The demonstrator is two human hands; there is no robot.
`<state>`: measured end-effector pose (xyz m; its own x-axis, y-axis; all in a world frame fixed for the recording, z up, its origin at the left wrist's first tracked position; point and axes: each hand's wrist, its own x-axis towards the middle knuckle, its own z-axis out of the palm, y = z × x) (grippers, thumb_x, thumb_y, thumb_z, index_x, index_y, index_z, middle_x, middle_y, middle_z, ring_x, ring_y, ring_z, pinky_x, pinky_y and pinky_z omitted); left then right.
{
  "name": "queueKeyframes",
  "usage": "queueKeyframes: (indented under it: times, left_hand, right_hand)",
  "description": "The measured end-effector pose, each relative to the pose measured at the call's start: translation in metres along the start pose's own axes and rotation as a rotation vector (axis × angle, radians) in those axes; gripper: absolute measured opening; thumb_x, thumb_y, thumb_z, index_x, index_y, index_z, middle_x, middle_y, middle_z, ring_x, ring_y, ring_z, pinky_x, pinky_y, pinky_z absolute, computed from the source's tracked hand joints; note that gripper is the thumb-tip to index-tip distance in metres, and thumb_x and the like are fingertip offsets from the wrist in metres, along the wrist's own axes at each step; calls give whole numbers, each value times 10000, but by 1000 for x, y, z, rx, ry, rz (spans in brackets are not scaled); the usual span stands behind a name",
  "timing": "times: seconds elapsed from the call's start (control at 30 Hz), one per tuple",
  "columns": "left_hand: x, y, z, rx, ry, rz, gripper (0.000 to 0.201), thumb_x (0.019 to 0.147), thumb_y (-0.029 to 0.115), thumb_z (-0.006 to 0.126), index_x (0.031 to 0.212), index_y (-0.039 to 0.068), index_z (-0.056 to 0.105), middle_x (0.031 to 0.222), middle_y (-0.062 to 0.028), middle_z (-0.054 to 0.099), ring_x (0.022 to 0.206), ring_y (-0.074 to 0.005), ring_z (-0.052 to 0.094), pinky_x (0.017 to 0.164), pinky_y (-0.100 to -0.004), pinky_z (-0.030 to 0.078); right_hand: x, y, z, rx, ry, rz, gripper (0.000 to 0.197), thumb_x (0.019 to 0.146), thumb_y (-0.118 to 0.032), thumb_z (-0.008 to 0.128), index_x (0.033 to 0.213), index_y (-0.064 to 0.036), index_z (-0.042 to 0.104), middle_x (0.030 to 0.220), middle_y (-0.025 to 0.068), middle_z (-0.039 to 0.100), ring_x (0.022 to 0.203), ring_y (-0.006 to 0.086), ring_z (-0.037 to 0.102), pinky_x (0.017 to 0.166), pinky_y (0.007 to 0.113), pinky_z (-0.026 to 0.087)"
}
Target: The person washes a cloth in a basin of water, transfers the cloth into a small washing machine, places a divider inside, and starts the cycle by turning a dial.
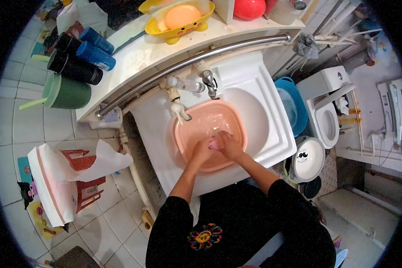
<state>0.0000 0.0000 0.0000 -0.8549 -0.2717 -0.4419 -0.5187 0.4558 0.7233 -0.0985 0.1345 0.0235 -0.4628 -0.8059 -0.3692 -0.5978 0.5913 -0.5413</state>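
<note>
A peach-pink plastic basin (pixel 183 138) with water in it stands inside the white washbasin (pixel 279 143). Both my hands are down inside it, close together near its front edge. My left hand (pixel 203 149) has its fingers curled round a small pink thing (pixel 215 143), too covered to tell its kind. Against the other side of that thing presses my right hand (pixel 229 146), its fingers bent over it. A pale plastic tap (pixel 178 109) juts over the peach-pink basin's far left rim. A metal tap (pixel 209 82) rises behind the rim.
A metal rail (pixel 201 62) runs along the shelf behind the sink. On the shelf are a yellow soap dish (pixel 176 27) with orange soap, a green mug (pixel 69 91) and dark cups. At right stand a blue tub (pixel 299 107), a white bucket (pixel 310 161) and a toilet (pixel 328 125).
</note>
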Motion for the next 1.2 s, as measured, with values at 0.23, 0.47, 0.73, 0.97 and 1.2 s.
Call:
queueKeyframes:
  times: [0.23,0.47,0.73,0.97,1.2]
  left_hand:
    - [-27,51,-52,-195,147,74,379,721,28,622,1097,35,571,1068,-151,586,979,-294,561,856,-363,444]
    - [-19,15,1,537,445,234,385,819,100,431,1187,20,513,1181,-161,532,1143,-325,457,1004,-419,311]
    - [-27,20,4,383,-14,-136,319,849,141,392,1057,22,603,1168,-155,540,1141,-304,448,968,-419,335]
    - [-32,-7,29,338,75,2,328,878,236,375,1008,94,641,1093,-165,584,1078,-303,485,989,-402,309]
    - [-30,-14,34,494,42,-40,392,899,348,390,1083,75,603,1183,-154,538,1094,-351,461,1009,-419,292]
  right_hand:
    - [23,35,-12,184,70,-40,550,711,-38,587,1244,-67,451,1164,168,518,1056,318,505,849,411,419]
    - [33,35,26,-459,428,-64,532,756,-149,534,1273,-77,429,1400,140,291,1251,326,315,868,523,356]
    - [34,9,26,-4,-14,285,365,833,-274,466,1089,-49,597,1146,142,566,1172,318,431,916,539,321]
    - [31,33,27,-452,-61,181,328,789,-252,511,1035,-66,625,1016,137,612,1052,287,509,869,437,382]
    - [23,38,59,-465,240,-86,307,780,-236,519,1005,-62,635,1115,139,567,1046,310,509,858,411,410]
